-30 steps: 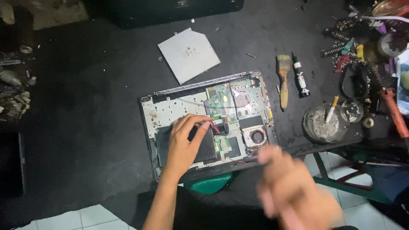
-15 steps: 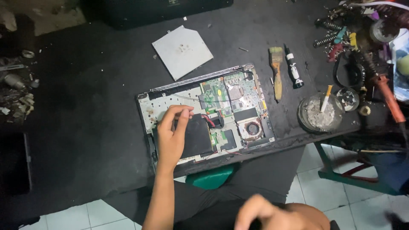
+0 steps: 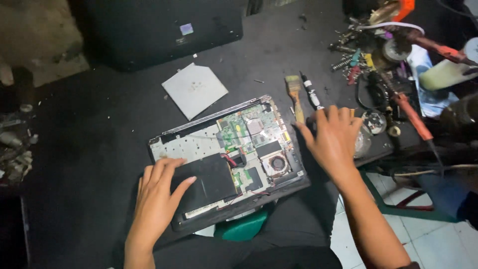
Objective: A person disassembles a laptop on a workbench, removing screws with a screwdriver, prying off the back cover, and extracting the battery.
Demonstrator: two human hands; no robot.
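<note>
The left hand (image 3: 158, 197) lies flat, fingers spread, on the black battery panel (image 3: 209, 182) of the opened laptop (image 3: 234, 149) in the middle of the dark tabletop (image 3: 89, 149). The right hand (image 3: 333, 137), open and holding nothing, hovers beside the laptop's right edge near a wooden-handled brush (image 3: 296, 97).

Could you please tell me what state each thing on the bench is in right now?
Laptop: opened up, circuit board and fan exposed.
Black drive: lying flat in the laptop's bay.
Grey cover plate: off, lying apart on the mat.
Brush: lying flat beside the laptop.
Left hand: flat on the black drive.
Right hand: fingers spread, holding nothing, over the bench edge near the brush.
</note>
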